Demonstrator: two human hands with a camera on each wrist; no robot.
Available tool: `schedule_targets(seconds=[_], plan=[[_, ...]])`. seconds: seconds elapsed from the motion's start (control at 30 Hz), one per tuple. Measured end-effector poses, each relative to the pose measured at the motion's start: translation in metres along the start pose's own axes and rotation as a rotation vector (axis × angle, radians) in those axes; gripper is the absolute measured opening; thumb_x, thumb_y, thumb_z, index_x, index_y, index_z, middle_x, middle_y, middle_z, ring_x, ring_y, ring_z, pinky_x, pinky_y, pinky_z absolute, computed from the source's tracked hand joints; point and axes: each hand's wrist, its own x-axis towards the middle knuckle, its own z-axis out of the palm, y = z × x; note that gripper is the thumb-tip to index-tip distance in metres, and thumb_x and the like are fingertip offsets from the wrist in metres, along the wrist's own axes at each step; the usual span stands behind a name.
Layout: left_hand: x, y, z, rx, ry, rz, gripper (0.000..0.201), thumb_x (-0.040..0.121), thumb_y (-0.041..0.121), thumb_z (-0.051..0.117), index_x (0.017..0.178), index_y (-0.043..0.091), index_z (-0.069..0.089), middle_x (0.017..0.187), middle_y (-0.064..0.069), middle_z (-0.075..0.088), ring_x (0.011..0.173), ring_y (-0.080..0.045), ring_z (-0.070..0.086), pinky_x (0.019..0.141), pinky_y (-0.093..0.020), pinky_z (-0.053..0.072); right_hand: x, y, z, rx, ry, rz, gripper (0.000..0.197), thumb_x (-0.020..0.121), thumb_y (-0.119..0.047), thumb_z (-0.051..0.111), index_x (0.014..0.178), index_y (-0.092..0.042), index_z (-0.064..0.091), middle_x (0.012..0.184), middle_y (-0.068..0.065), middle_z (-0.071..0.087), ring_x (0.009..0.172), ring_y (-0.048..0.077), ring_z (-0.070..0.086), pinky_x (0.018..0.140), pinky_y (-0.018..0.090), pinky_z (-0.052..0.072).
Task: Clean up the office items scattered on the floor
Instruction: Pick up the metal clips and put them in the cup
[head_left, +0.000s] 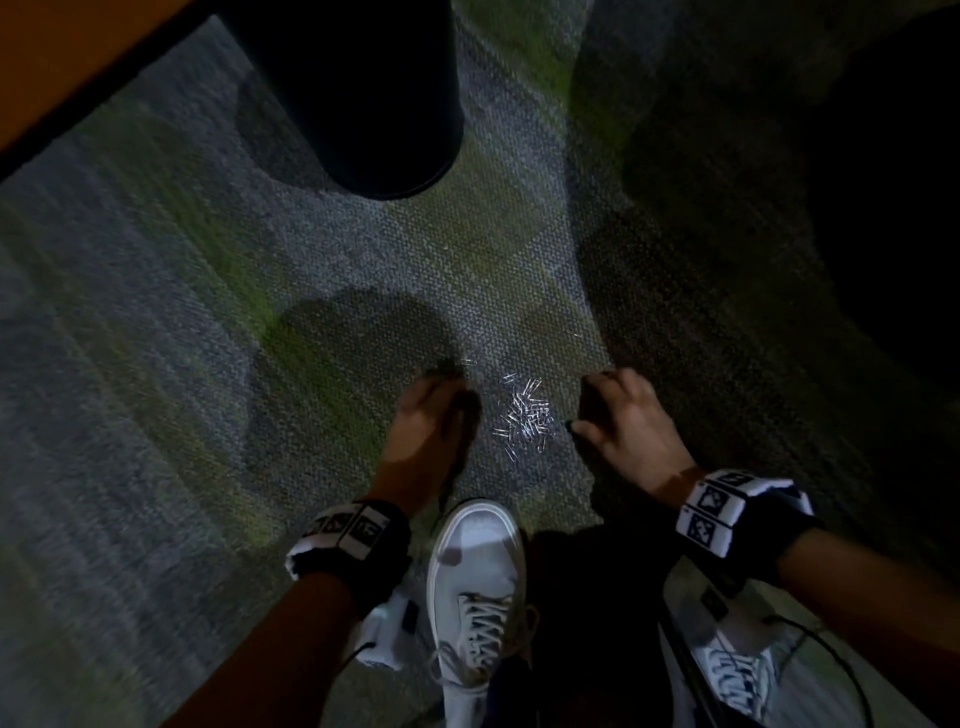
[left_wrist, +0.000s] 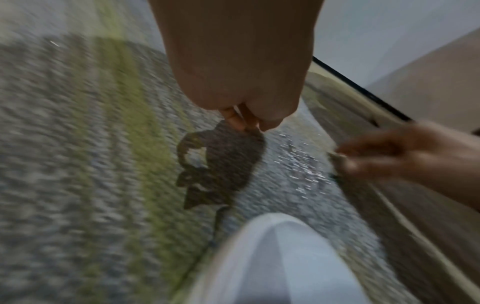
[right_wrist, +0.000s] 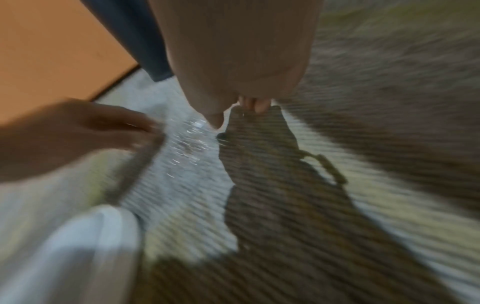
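A small heap of silver paper clips (head_left: 524, 415) lies on the grey-green carpet (head_left: 182, 312), just beyond my left shoe. Single paper clips lie a little farther out (head_left: 577, 335). My left hand (head_left: 436, 410) is down at the carpet just left of the heap, fingers loosely bent, and I see nothing in them. My right hand (head_left: 618, 410) is just right of the heap, fingers curled under and thumb out toward the clips. Blur hides whether it holds any. The wrist views show the clips (left_wrist: 298, 164) (right_wrist: 187, 144) as streaks between the two hands.
A black cylindrical bin (head_left: 353, 93) stands on the carpet beyond the clips. An orange desk edge (head_left: 62, 67) crosses the top left. My white shoes (head_left: 478, 566) (head_left: 727, 670) are close below the hands. A dark bulky shape (head_left: 857, 182) fills the right side.
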Motion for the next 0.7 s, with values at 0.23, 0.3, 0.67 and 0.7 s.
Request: schedule_targets(seconds=[0.23, 0.3, 0.67, 0.7], plan=[[-0.019, -0.016, -0.01, 0.08, -0.249, 0.049, 0.065, 0.073, 0.018, 0.081, 0.133, 0.015, 0.058, 0.14, -0.014, 0.048, 0.124, -0.033, 0.051, 0.102, -0.039, 0.046, -0.006, -0.012, 0.021, 0.052, -0.094, -0.097, 0.059, 0.08, -0.015, 0.074, 0.134, -0.011, 0.05, 0.122, 0.009, 0.047, 0.11, 0.029, 0.053, 0.098, 0.037, 0.047], [-0.017, -0.013, -0.001, 0.076, -0.254, 0.115, 0.052, 0.073, 0.016, 0.079, 0.122, 0.012, 0.064, 0.137, -0.01, 0.056, 0.124, -0.028, 0.055, 0.102, -0.036, 0.047, 0.004, -0.025, 0.026, 0.111, -0.09, -0.192, 0.038, 0.082, -0.007, 0.068, 0.119, -0.008, 0.059, 0.113, 0.01, 0.051, 0.099, 0.03, 0.057, 0.089, 0.039, 0.05], [-0.001, 0.011, 0.015, 0.089, -0.134, 0.094, 0.062, 0.075, 0.039, 0.079, 0.13, 0.025, 0.053, 0.127, -0.003, 0.052, 0.116, -0.023, 0.05, 0.092, -0.037, 0.047, -0.004, 0.033, -0.019, 0.243, -0.03, 0.135, 0.021, 0.082, -0.019, 0.076, 0.099, -0.012, 0.067, 0.102, 0.008, 0.061, 0.094, 0.022, 0.06, 0.089, 0.025, 0.044], [-0.003, 0.016, 0.016, 0.165, -0.178, 0.145, 0.081, 0.07, 0.047, 0.081, 0.139, 0.028, 0.044, 0.136, -0.005, 0.045, 0.123, -0.027, 0.043, 0.097, -0.042, 0.044, -0.012, 0.04, -0.018, 0.226, -0.108, 0.159, 0.025, 0.08, -0.024, 0.078, 0.098, -0.014, 0.065, 0.1, 0.006, 0.058, 0.092, 0.022, 0.058, 0.086, 0.032, 0.046]])
